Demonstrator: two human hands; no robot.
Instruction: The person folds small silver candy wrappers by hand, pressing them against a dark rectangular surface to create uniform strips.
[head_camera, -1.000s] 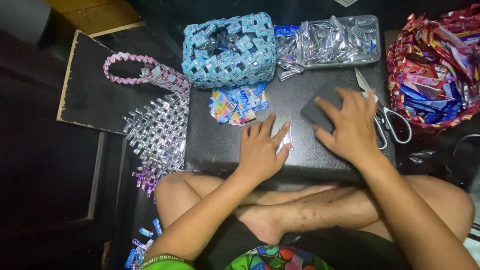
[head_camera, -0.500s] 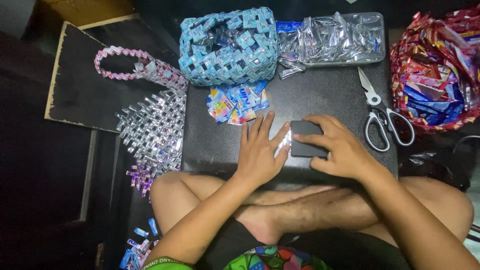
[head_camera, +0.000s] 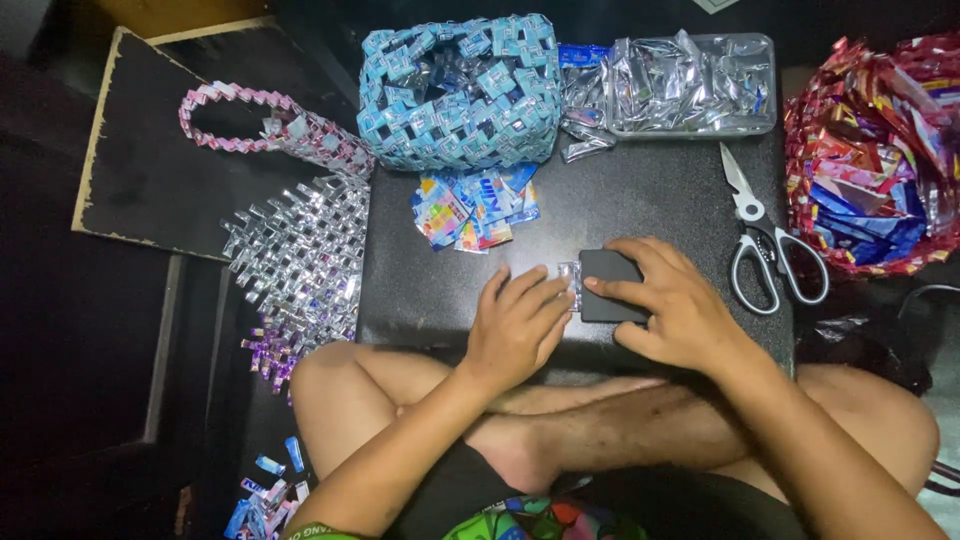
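Observation:
My left hand (head_camera: 515, 325) lies flat on the black tabletop (head_camera: 650, 200), its fingertips pressing a small folded silver wrapper strip (head_camera: 571, 284). My right hand (head_camera: 670, 305) grips a flat dark grey block (head_camera: 605, 285) and holds its left edge against that strip. Both hands sit near the table's front edge, above my crossed legs.
A blue woven wrapper basket (head_camera: 462, 90) and a clear tray of silver wrappers (head_camera: 690, 85) stand at the back. Loose colourful wrappers (head_camera: 472, 208) lie mid-table, scissors (head_camera: 765, 240) to the right, a red wrapper basket (head_camera: 875, 150) far right. A silver-pink woven bag (head_camera: 300, 235) lies left.
My right hand brought the grey block from near the scissors leftward to the wrapper strip. My left hand pulled back slightly, with fingers curled on the strip.

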